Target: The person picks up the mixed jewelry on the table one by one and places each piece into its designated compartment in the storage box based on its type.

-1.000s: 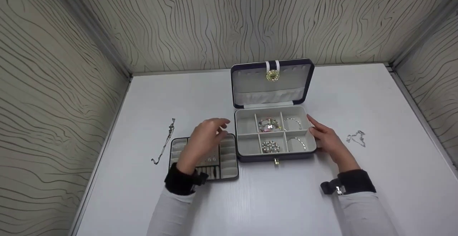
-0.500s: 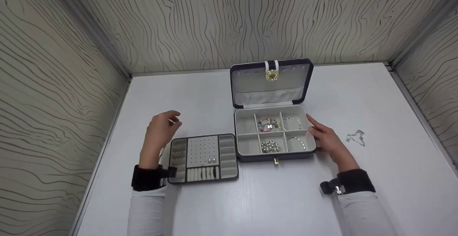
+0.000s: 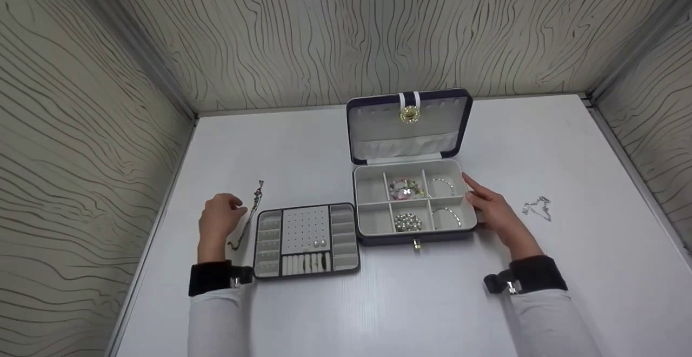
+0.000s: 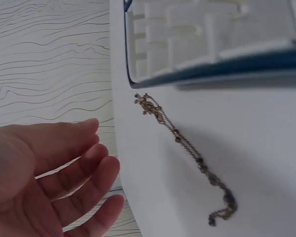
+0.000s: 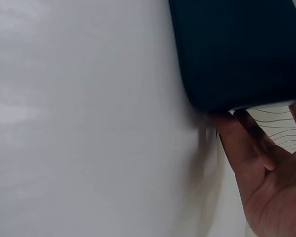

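Observation:
My left hand hovers at the left with relaxed fingers, holding nothing. Just right of it lies a thin beaded chain necklace, stretched out on the table; the left wrist view shows the necklace apart from the fingertips. My right hand touches the right side of a dark blue jewellery box, its fingers fairly straight against the wall. In the right wrist view, fingertips meet the lower edge of the box. The box's lid stands raised. Inside are a colourful bracelet, a pearl piece and two silvery bangles.
Left of the box sits a flat jewellery tray with pearl earrings and ring slots. Another silvery chain lies to the right of my right hand. Patterned walls border the white table.
My left hand has moved left from over the tray, passed above the beaded necklace, and come lower beside it. My right hand stays at the box.

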Demonstrator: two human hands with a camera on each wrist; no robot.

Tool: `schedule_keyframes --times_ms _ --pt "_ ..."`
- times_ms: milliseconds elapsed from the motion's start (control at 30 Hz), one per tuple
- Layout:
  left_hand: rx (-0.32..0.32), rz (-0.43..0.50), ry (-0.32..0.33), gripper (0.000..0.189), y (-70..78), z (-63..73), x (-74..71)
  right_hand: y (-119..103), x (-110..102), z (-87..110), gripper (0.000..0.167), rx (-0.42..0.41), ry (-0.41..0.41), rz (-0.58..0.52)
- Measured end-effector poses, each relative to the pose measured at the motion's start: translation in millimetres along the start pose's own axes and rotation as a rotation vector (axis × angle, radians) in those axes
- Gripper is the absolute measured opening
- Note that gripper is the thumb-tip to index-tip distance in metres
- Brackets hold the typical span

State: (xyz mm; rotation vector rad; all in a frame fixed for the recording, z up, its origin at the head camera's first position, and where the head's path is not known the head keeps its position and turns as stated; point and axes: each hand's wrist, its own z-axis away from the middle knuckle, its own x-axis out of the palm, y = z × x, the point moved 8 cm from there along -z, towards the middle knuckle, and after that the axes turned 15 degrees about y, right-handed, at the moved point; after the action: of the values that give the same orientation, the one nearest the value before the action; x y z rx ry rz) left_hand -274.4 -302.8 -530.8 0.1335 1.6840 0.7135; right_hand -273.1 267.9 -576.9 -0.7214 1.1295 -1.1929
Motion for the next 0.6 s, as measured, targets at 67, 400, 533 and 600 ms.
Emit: schedule_keyframes --times_ms 67,400,533,600 --pt "-0.036 -0.027 -0.043 0.027 -7.0 2.9 5.0 0 0 0.4 0.056 0.011 -0.005 -0.007" --pt "-0.109 -0.14 -0.162 0.03 -18.3 14.1 19.4 3 -1 -2.2 0.056 0.009 0.005 0.017" --pt "-0.1 -0.179 -0.207 0.025 -17.9 17.0 23.6 2 0 -1.2 0.055 0.003 0.006 0.018" --pt "-0.097 -0.198 -0.24 0.02 -17.7 18.4 26.2 1 0 -0.8 0.055 0.002 0.005 0.017"
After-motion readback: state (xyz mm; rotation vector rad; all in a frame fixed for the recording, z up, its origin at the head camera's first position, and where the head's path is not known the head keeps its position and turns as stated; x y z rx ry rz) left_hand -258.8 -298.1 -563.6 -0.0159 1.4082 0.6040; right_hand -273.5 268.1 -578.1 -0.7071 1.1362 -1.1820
